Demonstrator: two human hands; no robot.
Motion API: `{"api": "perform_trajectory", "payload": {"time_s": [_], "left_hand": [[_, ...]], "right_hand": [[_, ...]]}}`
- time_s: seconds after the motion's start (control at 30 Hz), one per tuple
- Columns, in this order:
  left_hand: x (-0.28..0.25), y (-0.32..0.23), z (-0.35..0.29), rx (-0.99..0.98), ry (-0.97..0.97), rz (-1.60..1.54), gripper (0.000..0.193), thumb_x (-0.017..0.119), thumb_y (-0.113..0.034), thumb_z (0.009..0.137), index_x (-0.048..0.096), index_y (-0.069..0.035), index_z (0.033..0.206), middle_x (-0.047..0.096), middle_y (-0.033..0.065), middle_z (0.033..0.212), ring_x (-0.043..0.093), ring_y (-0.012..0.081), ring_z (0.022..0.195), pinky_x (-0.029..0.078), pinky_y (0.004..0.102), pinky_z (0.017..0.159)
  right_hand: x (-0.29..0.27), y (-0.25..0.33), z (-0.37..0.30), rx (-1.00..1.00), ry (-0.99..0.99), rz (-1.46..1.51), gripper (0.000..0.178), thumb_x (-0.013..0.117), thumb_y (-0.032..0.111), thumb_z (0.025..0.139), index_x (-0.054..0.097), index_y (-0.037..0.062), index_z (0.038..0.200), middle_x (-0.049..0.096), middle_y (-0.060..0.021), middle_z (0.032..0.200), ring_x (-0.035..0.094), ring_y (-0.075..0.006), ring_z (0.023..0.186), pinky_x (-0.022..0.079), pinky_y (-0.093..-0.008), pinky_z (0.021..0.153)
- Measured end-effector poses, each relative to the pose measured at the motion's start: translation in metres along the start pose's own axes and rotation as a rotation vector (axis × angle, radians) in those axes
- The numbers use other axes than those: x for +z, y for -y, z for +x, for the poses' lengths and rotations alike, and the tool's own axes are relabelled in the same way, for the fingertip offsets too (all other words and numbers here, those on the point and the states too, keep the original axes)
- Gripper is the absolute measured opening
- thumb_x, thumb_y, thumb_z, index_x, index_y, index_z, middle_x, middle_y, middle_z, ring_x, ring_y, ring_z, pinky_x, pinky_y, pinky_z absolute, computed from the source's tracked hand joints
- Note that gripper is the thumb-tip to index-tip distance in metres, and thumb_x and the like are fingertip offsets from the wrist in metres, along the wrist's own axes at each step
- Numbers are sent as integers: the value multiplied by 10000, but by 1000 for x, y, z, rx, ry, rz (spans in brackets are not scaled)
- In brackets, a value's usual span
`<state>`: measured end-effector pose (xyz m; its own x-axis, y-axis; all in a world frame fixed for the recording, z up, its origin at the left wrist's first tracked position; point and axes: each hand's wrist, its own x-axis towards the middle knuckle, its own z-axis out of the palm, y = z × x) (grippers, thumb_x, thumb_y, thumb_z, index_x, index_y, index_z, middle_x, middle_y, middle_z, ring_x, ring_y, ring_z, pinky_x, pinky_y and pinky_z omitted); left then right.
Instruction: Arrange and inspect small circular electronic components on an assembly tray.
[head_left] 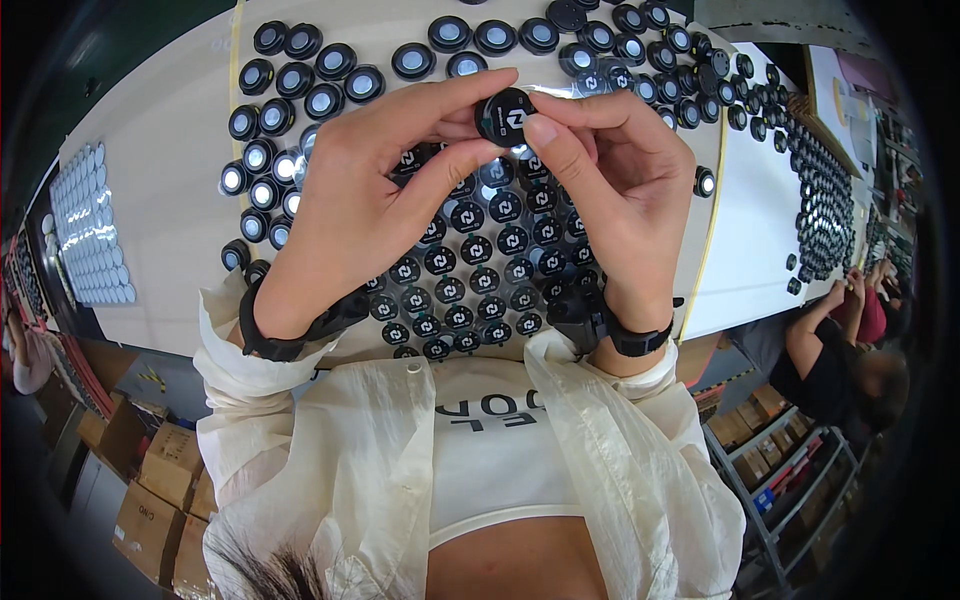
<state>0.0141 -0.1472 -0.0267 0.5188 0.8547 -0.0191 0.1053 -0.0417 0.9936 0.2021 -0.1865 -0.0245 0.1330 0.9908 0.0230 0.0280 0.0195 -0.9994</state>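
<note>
I see the left hand [365, 190] and right hand [630, 185] pinching an evenly round black disc [503, 118], white-emblem face toward my camera, above rows of matching discs [481, 250]; left of yellow tape [235, 60], beige tabletop [170, 220] gives room.

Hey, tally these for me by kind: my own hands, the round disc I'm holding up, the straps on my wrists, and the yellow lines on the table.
Hands: 2, left hand and right hand
Held black disc: 1
Black wrist straps: 2
Yellow lines: 2
Total: 7
</note>
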Motion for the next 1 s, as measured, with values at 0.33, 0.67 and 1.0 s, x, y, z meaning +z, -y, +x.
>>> {"api": "perform_trajectory", "payload": {"time_s": [0.33, 0.67, 1.0], "left_hand": [[-4, 0, 2, 27, -12, 157, 423, 613, 63, 920, 569, 29, 1339, 655, 132, 1221, 654, 165, 1067, 542, 280, 910], [-62, 3, 64, 250, 82, 492, 414, 619, -3, 933, 565, -13, 1343, 653, 97, 1230, 636, 156, 1023, 511, 296, 893], [-88, 23, 148, 425, 40, 1363, 423, 575, -28, 869, 605, -13, 1290, 614, 224, 1252, 557, 368, 1208, 423, 407, 1050]], "right_hand": [[6, -2, -2, 5, -41, -64, 149, 750, 44, 850, 755, 25, 997, 637, 31, 767, 431, -26, 649, 336, -175, 568], [2, -5, 9, -169, 195, -336, 396, 641, 81, 911, 607, 51, 1304, 667, -149, 1014, 648, -233, 821, 521, -310, 722], [-10, 2, 26, -166, 348, -707, 242, 697, 13, 817, 632, 15, 1051, 633, -167, 968, 639, -328, 921, 510, -399, 799]]}}
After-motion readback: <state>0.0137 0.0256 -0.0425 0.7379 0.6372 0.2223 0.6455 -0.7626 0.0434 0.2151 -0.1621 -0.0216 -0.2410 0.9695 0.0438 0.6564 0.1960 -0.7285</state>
